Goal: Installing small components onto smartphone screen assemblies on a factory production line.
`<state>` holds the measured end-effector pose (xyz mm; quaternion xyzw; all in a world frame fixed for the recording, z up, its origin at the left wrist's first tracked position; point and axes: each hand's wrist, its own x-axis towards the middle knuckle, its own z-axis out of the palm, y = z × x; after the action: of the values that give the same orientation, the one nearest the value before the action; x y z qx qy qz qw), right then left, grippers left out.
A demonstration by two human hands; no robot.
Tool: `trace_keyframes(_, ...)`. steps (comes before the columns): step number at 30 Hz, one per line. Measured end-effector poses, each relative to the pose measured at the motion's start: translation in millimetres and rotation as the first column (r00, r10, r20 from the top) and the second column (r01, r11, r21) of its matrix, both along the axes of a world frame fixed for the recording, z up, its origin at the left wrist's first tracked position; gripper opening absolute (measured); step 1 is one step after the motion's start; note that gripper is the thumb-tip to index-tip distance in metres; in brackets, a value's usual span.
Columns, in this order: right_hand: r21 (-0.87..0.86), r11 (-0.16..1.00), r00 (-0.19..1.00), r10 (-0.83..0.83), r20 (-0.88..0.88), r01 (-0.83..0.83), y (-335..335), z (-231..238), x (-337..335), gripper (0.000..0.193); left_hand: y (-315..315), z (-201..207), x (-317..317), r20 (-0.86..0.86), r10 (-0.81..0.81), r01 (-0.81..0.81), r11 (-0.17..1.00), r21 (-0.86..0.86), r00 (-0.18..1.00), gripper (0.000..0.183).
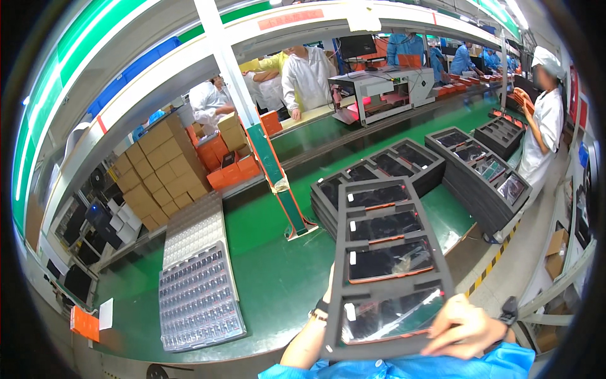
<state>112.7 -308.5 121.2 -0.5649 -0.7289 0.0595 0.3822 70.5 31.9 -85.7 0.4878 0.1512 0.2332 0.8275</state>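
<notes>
A dark foam tray point(413, 288) is held tilted in front of me, its near end close to my blue sleeves. Several black-screened, orange-edged devices like tablets or phones lie in its slots, among them the nearest device point(391, 319), which carries a white tab. My left hand point(329, 289) grips the tray's left side, its fingers mostly hidden behind the foam. Over the right edge curls my right hand point(464, 328), its fingers closed on the foam beside the nearest device's corner.
Stacked foam trays point(429, 180) with similar devices stand beyond, and another stack point(505, 211) stands to the right. A clear plastic tray of small parts point(199, 300) lies on the green bench point(271, 278). Cartons point(161, 167) and a post point(268, 158) are behind. A co-worker point(548, 114) stands right.
</notes>
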Motion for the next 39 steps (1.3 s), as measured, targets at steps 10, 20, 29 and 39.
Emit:
trace_keyframes(10,0.596,0.783,0.895,0.124,-0.428,0.177,-154.9,-91.8,63.4,0.035,-40.1,106.3,7.5,0.045,-0.223,0.218,0.856,-0.469,0.974,0.036)
trace_keyframes(20,0.143,0.865,0.16,0.073,-0.984,0.481,-42.0,-148.1,65.3,0.069,-107.0,87.4,-150.9,0.014,0.385,-0.321,0.787,-0.527,0.923,0.043)
trace_keyframes(29,-0.163,0.953,0.64,-0.294,-0.71,0.257,89.1,-192.2,206.8,0.082,-87.0,-9.3,-191.1,-0.29,-0.065,-0.037,0.942,-0.333,0.955,0.062)
trace_keyframes(39,-0.142,0.985,0.991,-0.081,0.104,0.095,192.2,-130.3,-20.6,0.041,-34.1,23.1,-239.0,-0.462,-0.393,0.397,0.913,-0.093,0.795,0.053)
